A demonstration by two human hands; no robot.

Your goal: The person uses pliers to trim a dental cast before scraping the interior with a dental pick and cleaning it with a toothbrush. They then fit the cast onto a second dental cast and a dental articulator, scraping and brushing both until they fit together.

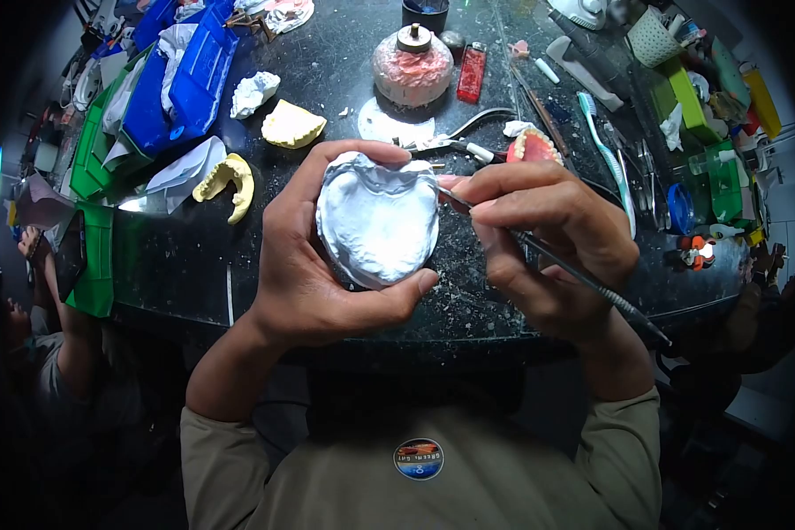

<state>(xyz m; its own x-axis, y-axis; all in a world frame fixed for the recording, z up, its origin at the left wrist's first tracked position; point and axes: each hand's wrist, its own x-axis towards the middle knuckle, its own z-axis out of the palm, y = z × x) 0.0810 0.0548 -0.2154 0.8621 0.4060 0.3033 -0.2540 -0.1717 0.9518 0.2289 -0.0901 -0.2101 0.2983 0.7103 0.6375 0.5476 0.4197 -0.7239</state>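
A white plaster dental cast (378, 221) is gripped by its edges in my left hand (300, 265), its hollowed face turned up toward me. My left thumb presses the near rim while the fingers curl round the far side. Between the thumb and fingers of my right hand (565, 234) is a slim metal dental carving tool (625, 306), held like a pen. Its working tip is close to the cast's right edge; whether it touches cannot be told. Just beyond my right fingers lies a pink denture model with teeth (532, 147).
A wax-covered burner (412, 66), red case (471, 72) and pliers (477, 122) lie beyond the cast. Yellow plaster pieces (291, 124) sit to the left near blue bins (199, 79). A toothbrush (605, 146) lies right. Another person's arm (66, 331) shows at far left.
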